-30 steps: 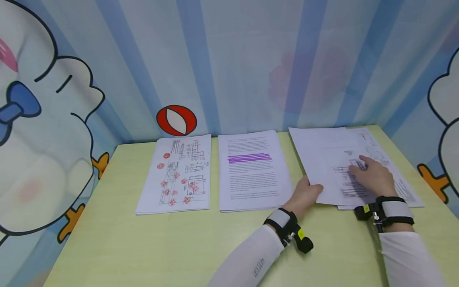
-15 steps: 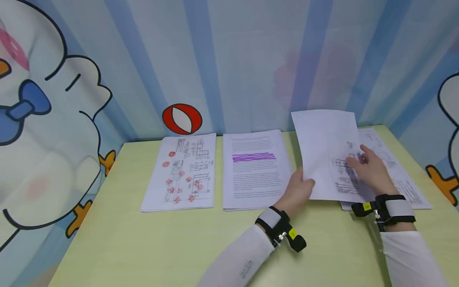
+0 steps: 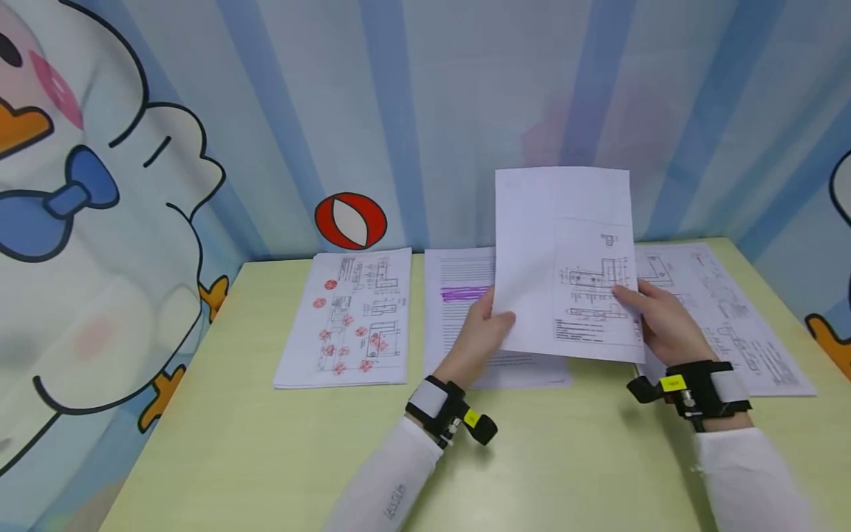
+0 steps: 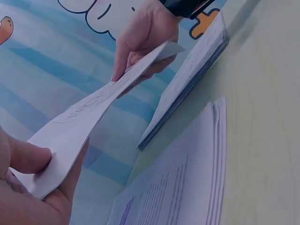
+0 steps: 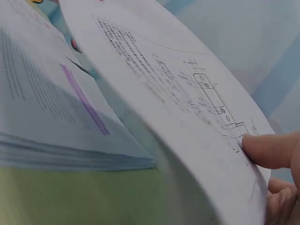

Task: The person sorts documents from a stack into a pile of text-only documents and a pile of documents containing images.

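Note:
Both hands hold a sheet of paper (image 3: 532,251) printed with a technical drawing, raised and tilted up off the table. My left hand (image 3: 480,336) pinches its lower left edge, thumb on the front and fingers behind. At the right edge my right hand (image 3: 671,321) grips it the same way, its thumb (image 5: 269,150) over the drawing. The sheet overlaps the middle stack of text pages (image 3: 459,355), marked with purple lines, in the head view. Behind the right hand lies a stack of drawing sheets (image 3: 744,332).
A stack of drawings with red stamp marks (image 3: 372,325) lies on the left of the pale yellow table (image 3: 266,458). Behind the table hangs a blue striped curtain (image 3: 452,111) with cartoon figures. A camera is strapped to each wrist.
The sheet has been lifted off the right stack and moved left, now more upright before the middle stack. Both hands moved left with it; the right hand's thumb and fingers now grip its right edge.

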The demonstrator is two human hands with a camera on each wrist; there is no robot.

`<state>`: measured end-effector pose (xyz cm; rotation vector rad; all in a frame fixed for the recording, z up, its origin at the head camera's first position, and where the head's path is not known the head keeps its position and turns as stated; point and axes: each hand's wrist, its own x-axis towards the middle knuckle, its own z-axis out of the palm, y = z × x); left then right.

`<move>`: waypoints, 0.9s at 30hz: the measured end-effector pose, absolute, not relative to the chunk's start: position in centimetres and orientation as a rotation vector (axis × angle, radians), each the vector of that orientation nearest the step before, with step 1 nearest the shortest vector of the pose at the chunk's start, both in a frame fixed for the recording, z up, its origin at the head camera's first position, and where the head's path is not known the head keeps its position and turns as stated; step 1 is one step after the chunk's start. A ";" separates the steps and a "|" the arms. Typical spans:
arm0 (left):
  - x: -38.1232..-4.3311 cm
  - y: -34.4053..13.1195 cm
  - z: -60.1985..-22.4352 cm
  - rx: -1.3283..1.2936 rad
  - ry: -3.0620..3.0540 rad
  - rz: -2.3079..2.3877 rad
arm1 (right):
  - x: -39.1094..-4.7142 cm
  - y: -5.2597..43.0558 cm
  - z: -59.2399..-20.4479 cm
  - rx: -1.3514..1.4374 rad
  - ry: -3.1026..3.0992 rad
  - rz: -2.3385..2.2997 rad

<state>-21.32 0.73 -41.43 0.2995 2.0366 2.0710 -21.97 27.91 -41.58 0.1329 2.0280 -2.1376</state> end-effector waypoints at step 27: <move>-20.8 -21.5 -41.9 -0.126 2.712 1.686 | -23.6 5.1 -42.8 -0.003 2.080 -2.042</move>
